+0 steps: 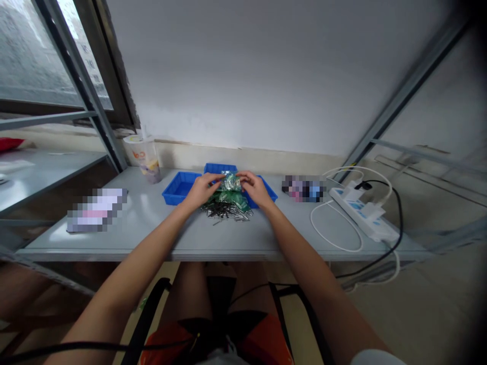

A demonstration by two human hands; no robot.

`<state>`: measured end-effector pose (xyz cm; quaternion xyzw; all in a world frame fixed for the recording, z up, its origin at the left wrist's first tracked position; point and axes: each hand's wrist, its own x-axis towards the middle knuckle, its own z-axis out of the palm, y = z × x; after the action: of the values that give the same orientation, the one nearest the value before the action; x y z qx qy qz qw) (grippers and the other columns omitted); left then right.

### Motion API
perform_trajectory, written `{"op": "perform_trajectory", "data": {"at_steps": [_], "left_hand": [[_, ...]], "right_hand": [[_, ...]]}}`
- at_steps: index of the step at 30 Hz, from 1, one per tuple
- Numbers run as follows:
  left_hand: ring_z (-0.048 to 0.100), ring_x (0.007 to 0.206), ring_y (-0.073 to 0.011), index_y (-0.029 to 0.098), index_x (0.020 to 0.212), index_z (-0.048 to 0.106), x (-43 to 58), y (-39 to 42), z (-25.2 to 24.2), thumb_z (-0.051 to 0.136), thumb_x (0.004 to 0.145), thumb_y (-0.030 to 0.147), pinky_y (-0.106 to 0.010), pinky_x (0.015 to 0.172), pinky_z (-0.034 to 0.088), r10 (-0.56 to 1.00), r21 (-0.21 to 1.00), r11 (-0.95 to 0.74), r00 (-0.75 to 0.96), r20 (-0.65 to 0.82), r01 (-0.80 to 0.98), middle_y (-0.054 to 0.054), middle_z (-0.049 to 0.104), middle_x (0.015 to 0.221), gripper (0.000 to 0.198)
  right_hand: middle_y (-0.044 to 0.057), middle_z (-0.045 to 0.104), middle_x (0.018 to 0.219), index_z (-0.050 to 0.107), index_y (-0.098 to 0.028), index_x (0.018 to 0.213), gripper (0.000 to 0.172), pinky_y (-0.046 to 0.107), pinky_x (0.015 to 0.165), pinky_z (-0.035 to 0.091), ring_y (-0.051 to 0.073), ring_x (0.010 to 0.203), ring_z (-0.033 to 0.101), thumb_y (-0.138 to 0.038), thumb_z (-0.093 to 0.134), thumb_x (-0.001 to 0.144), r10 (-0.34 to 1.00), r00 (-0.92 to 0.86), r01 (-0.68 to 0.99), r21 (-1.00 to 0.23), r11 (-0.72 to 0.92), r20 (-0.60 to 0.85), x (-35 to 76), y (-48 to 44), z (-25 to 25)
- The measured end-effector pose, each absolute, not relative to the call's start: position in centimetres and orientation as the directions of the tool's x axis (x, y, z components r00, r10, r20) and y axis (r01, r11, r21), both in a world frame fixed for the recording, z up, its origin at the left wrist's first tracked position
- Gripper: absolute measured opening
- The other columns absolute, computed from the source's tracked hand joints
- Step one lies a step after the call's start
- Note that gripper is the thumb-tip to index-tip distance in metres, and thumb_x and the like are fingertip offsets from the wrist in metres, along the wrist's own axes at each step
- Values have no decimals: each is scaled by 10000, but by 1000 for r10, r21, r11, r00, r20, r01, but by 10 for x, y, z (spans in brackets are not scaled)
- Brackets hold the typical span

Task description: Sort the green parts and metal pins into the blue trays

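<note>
Over the middle of the shelf table, both my hands meet at a shiny green and clear plastic packet (231, 181). My left hand (204, 189) pinches its left side, fingers bent inward. My right hand (257, 188) closes on the right side with thumb and fingertips. More green packets lie just below, on a heap of small thin metal pieces (227, 212) whose exact kind is too small to tell. Around the hands stand blue plastic trays: one on the left (178, 188), one behind (220, 167) and one on the right (271, 190), partly hidden by my right hand.
A plastic drink cup (147, 159) with a straw stands at the back left. A blurred-out phone-like object (97, 210) lies at the left, another pixelated item (303, 188) at the right. A white power strip (365, 215) with cables (399, 218) sits at the right end.
</note>
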<state>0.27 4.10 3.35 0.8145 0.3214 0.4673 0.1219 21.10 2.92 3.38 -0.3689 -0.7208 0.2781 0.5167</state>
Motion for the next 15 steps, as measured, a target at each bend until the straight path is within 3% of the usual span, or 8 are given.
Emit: {"op": "perform_trajectory", "data": {"at_steps": [3, 6, 9, 15], "left_hand": [[593, 892, -193, 202, 1001, 672, 2, 40, 36, 515, 856, 277, -339, 840, 443, 604, 460, -788, 361, 711, 410, -62, 679, 951, 227], [580, 882, -190, 183, 920, 675, 4, 38, 38, 506, 865, 304, -322, 834, 439, 583, 450, -800, 339, 738, 397, -69, 657, 925, 215], [579, 815, -181, 171, 873, 662, 7, 36, 37, 507, 858, 339, -290, 773, 448, 636, 510, -757, 283, 718, 409, -58, 652, 871, 229], [581, 681, -153, 163, 843, 662, 13, 37, 33, 528, 830, 368, -253, 673, 449, 747, 667, -662, 230, 623, 343, -23, 669, 758, 245]], "right_hand": [[22, 632, 899, 608, -198, 1014, 291, 263, 692, 441, 151, 816, 571, -298, 577, 742, 806, -212, 254, -766, 591, 552, 210, 30, 33], [19, 644, 840, 640, -182, 899, 234, 266, 706, 428, 148, 771, 570, -364, 591, 760, 804, -189, 310, -743, 593, 563, 208, 28, 34], [2, 607, 725, 620, -174, 767, 246, 253, 662, 402, 137, 696, 537, -401, 533, 805, 805, -184, 387, -712, 586, 564, 207, 25, 38], [-7, 559, 702, 547, -181, 720, 250, 242, 634, 389, 129, 681, 514, -408, 510, 816, 793, -172, 434, -678, 593, 584, 206, 25, 38]]}}
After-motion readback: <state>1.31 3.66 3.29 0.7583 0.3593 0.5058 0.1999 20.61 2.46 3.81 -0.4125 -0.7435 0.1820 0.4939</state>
